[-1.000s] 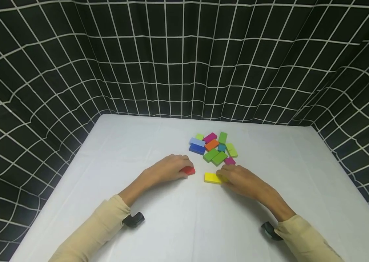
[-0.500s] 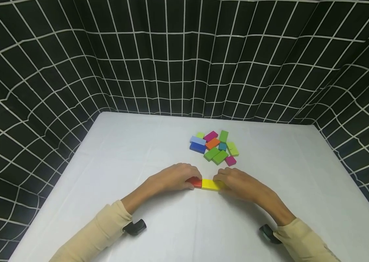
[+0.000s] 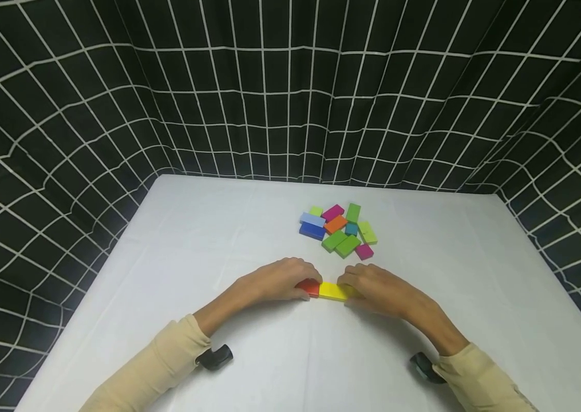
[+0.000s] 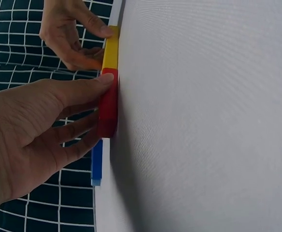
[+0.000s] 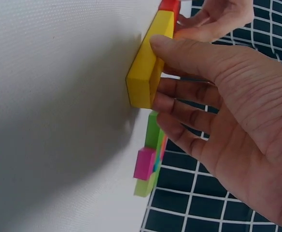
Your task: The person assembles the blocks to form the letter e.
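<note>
Between thumb and fingers, my left hand (image 3: 281, 280) pinches a red block (image 4: 108, 104) that lies on the white table. My right hand (image 3: 380, 290) grips a yellow block (image 5: 149, 60) the same way, thumb on the near side and fingers behind. End to end, the red and yellow blocks touch in one straight row, as the head view and left wrist view both show. The fingers hide the outer part of each block in the head view.
Behind the hands lies a loose cluster of coloured blocks: a dark blue block (image 3: 312, 231), an orange block (image 3: 335, 224), a green block (image 3: 347, 246), a magenta block (image 3: 364, 251) and several others. A black curtain (image 3: 290, 103) with a white grid encloses the white table (image 3: 290, 355).
Both hands have come nearer to the body with their blocks. The red block has moved right until its end meets the yellow one; over the last half second little has moved.
</note>
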{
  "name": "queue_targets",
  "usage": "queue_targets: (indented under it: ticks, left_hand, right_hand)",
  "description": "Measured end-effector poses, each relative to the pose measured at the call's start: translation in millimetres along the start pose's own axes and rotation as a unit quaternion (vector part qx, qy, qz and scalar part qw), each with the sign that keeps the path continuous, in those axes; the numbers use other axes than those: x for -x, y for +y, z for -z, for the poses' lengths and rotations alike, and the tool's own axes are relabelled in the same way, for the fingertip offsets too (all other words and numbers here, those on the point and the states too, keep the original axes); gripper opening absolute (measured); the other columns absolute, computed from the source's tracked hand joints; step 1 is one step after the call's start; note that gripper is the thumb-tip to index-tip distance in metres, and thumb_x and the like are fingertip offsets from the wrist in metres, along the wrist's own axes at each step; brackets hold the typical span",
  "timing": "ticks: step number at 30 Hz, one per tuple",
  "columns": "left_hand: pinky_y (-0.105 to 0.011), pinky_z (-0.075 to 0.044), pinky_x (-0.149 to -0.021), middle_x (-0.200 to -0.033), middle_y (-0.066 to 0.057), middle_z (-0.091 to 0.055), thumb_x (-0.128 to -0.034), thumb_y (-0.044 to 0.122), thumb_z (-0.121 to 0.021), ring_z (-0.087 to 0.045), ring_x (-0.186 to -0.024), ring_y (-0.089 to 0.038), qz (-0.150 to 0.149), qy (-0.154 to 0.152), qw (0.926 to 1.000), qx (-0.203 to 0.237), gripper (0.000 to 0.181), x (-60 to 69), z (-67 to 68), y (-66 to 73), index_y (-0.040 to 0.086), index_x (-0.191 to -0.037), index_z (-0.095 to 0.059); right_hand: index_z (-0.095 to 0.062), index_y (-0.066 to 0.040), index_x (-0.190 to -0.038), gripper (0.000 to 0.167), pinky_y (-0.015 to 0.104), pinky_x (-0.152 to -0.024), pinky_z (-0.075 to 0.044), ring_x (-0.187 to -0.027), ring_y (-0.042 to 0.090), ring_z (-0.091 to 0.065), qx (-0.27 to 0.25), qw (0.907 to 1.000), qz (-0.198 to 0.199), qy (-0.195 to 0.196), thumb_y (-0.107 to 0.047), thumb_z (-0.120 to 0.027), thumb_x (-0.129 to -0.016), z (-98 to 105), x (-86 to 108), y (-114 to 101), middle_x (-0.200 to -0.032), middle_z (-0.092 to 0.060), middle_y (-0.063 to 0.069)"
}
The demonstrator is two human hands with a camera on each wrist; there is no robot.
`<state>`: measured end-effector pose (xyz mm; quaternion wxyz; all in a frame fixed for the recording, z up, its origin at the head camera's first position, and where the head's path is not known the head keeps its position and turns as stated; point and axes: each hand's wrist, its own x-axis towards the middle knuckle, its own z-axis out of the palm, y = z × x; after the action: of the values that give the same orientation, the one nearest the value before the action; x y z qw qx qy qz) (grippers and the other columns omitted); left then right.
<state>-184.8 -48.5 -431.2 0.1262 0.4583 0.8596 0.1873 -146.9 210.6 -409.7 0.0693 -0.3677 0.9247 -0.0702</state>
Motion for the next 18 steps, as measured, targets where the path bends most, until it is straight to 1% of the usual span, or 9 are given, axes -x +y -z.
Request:
queue_targets:
  ticks: [7, 10, 14, 18]
  left_hand:
    - [-0.025, -0.056, -0.098, -0.121, 0.005, -0.077, -0.0935, 0.021, -0.080, -0.064, -0.103, -0.012, 0.009, -0.007, 0.9999, -0.002, 0.037, -2.2, 0.3, 1.7, 0.018, -0.130, -0.073]
    - [-0.024, -0.057, -0.096, -0.122, 0.005, -0.076, -0.0935, 0.023, -0.080, -0.065, -0.102, -0.011, 0.007, -0.005, 1.0000, -0.001, 0.039, -3.7, -1.3, 1.2, 0.018, -0.132, -0.072]
    - [-0.022, -0.057, -0.095, -0.122, 0.005, -0.076, -0.0934, 0.026, -0.080, -0.065, -0.102, -0.010, 0.004, 0.000, 1.0000, -0.005, 0.042, -6.7, -4.3, 0.4, 0.019, -0.133, -0.071]
    - [-0.021, -0.056, -0.093, -0.121, 0.005, -0.077, -0.0930, 0.027, -0.081, -0.065, -0.100, -0.009, 0.008, 0.004, 1.0000, -0.005, 0.042, -7.5, -4.9, 1.6, 0.019, -0.133, -0.071]
  right_hand:
    - [-0.077, -0.011, -0.118, 0.041, 0.037, -0.090, -0.064, -0.091, 0.013, -0.065, -0.001, 1.0000, 0.001, 0.003, -0.020, -0.091, -0.080, 0.0, 1.6, -0.1, -0.103, -0.075, 0.000]
    - [-0.077, -0.012, -0.118, 0.041, 0.036, -0.089, -0.064, -0.089, 0.012, -0.064, -0.009, 1.0000, 0.000, 0.003, -0.020, -0.091, -0.081, 1.0, 1.2, 0.4, -0.102, -0.074, -0.001]
    - [-0.077, -0.012, -0.116, 0.038, 0.031, -0.085, -0.063, -0.085, 0.008, -0.060, -0.023, 0.9997, 0.005, 0.005, -0.020, -0.091, -0.081, 1.8, 0.4, 1.8, -0.098, -0.074, -0.003]
    - [-0.078, -0.011, -0.115, 0.036, 0.028, -0.083, -0.062, -0.084, 0.007, -0.059, -0.028, 0.9996, 0.009, 0.002, -0.019, -0.090, -0.082, 0.2, -2.1, 2.4, -0.097, -0.074, -0.003]
